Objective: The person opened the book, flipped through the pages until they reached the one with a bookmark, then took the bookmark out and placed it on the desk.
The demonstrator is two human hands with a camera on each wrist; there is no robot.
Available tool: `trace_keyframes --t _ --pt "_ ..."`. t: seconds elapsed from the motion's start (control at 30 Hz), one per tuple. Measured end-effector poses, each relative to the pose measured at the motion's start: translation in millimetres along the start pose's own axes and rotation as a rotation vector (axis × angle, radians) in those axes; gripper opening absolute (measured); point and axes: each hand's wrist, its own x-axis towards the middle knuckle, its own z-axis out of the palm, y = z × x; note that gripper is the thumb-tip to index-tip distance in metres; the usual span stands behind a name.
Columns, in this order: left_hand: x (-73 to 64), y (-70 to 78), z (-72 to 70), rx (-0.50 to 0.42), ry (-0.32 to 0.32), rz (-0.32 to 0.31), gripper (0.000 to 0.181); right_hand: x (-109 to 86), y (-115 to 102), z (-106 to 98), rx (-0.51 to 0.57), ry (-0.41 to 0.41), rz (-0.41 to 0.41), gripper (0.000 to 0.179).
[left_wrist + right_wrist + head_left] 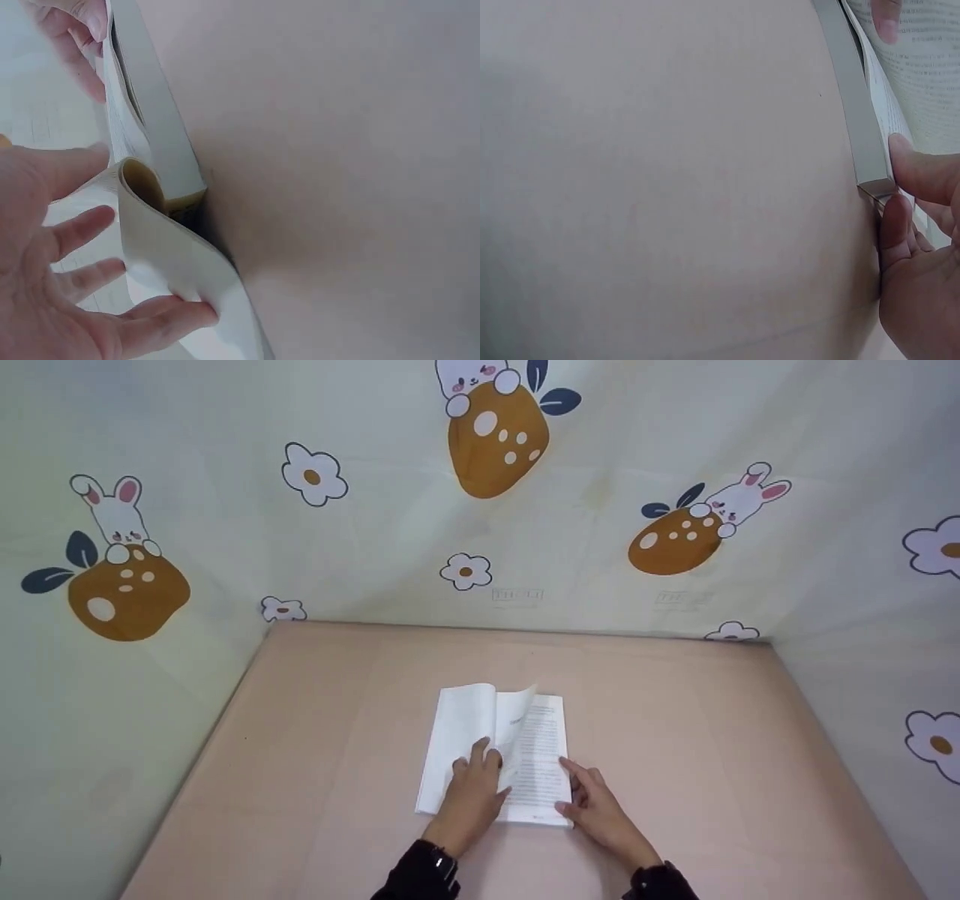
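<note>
An open paperback book with printed text lies on the table, and a loose page stands partly raised near its middle. My left hand rests on the left-side pages, fingers spread and fairly straight. From the left wrist view, those pages bulge in a curve at the spine, with the fingertips touching them. At the lower right edge, my right hand grips the book. Its thumb presses on the top pages while other fingers are at the edge and underneath, partly hidden.
The table has a plain pinkish-beige cover. A pale cloth wall printed with rabbits, orange fruit shapes and flowers encloses its back and sides. Both wrists carry dark bands below dark sleeves.
</note>
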Motion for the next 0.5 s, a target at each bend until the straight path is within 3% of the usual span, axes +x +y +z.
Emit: trace_keyframes --t 0.27,0.5 --pt "-9.3 -5.8 -2.9 -0.125 0.066 -0.176 0.039 -0.4 1 0 0.013 0.001 -0.010 0.069" --pt "-17.4 -9.1 -7.0 -0.094 0.085 -0.262 0.047 -0.1 1 -2 -0.033 -0.021 -0.040 0.070"
